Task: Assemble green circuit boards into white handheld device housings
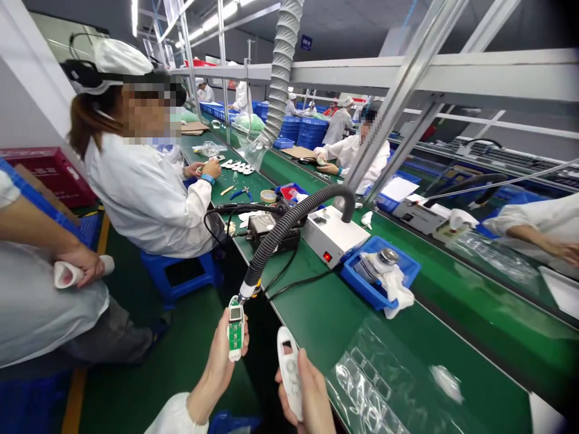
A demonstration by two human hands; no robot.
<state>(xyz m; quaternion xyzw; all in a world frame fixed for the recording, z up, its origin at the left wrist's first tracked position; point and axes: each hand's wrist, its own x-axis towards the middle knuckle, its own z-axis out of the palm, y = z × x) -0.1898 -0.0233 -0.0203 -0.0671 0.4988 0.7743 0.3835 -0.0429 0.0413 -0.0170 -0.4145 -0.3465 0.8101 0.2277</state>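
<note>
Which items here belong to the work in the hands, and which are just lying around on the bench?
In hand:
- left hand holding white casing half with green circuit board
- right hand holding white plastic cover shell
- black ribbed hose nozzle, at the board's top

Lying about:
- blue plastic tray with white cloth
- white box unit with red switch
- clear plastic bags

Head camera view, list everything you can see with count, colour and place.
circuit board: 1, green in white frame, at hose tip
white shell: 1, white, low centre
hose: 1, black ribbed, over bench
control box: 1, white, on bench
blue tray: 1, holding cloth, mid bench
bench: 1, green, running right
co-workers: several, white coats, along line
left hand: holds circuit board
right hand: holds white shell
</note>
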